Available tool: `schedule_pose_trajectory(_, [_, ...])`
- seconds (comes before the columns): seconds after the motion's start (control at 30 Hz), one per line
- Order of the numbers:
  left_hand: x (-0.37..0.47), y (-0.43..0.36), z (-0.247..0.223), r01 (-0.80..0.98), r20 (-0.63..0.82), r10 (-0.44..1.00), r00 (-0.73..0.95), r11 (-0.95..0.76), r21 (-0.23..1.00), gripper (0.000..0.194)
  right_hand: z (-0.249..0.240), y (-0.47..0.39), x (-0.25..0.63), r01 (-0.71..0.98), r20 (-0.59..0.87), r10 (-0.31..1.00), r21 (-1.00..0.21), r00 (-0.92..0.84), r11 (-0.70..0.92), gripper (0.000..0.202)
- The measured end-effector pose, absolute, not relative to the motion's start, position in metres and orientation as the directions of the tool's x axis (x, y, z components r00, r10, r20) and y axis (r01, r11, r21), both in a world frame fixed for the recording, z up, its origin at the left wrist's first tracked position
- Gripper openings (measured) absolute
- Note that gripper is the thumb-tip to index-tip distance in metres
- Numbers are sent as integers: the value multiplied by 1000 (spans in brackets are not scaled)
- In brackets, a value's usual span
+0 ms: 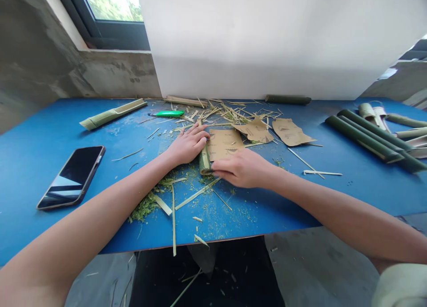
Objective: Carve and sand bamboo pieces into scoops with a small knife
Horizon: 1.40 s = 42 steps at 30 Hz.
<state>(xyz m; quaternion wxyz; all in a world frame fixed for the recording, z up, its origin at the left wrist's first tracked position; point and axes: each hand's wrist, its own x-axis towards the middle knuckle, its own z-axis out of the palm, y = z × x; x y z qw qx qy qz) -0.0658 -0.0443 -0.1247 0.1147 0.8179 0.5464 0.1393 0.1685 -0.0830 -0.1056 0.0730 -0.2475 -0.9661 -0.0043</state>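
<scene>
A short piece of split bamboo (204, 159) lies on the blue table (267, 209), its near end pointing toward me. My left hand (189, 145) presses on its far part, with the fingers over it. My right hand (245, 168) is closed at the bamboo's near end. A small dark edge shows at its fingertips, but what it pinches is too hidden to name. Just right of the bamboo lies a brown sheet of sandpaper (225, 143), and farther right are two torn, curled pieces, one sandpaper piece (255, 130) beside another (291, 131).
A green utility knife (168, 114) lies behind my left hand, near a split bamboo length (113, 114). A phone (71, 176) rests at left. Bamboo slivers (230, 113) and green shavings (145, 208) are scattered about. Several dark green bamboo pieces (367, 138) lie at right.
</scene>
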Motion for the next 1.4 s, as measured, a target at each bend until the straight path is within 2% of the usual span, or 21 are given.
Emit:
schedule_pose_trajectory(0.07, [-66, -44, -125, 862, 103, 926, 363, -375, 339, 52, -106, -83, 169, 454, 162, 453, -38, -876, 890, 39])
schedule_pose_trajectory(0.17, [-67, -43, -126, 859, 107, 922, 373, -387, 335, 52, -106, -81, 169, 518, 231, 514, -47, -826, 854, 39])
schedule_pose_trajectory(0.33, [-67, -43, -127, 857, 109, 922, 372, -386, 340, 52, -106, -81, 169, 462, 130, 460, -18, -878, 887, 39])
schedule_pose_trajectory(0.43, [-67, -43, -126, 857, 111, 921, 374, -388, 338, 52, -104, -81, 168, 510, 162, 508, -33, -846, 860, 39])
schedule_pose_trajectory(0.53, [-67, -43, -126, 860, 107, 923, 369, -383, 337, 51, -103, -82, 167, 485, 146, 485, -31, -863, 874, 38])
schedule_pose_trajectory(0.67, [-66, -44, -126, 859, 108, 921, 375, -389, 332, 52, -103, -82, 168, 531, 152, 529, -30, -835, 847, 37])
schedule_pose_trajectory(1.17, [-62, -45, -123, 861, 95, 923, 374, -383, 335, 52, -103, -83, 166, 532, 157, 528, -19, -834, 846, 35])
schedule_pose_trajectory(1.4, [-63, -42, -125, 850, 103, 917, 384, -395, 348, 51, -104, -81, 168, 535, 138, 538, -60, -832, 843, 36])
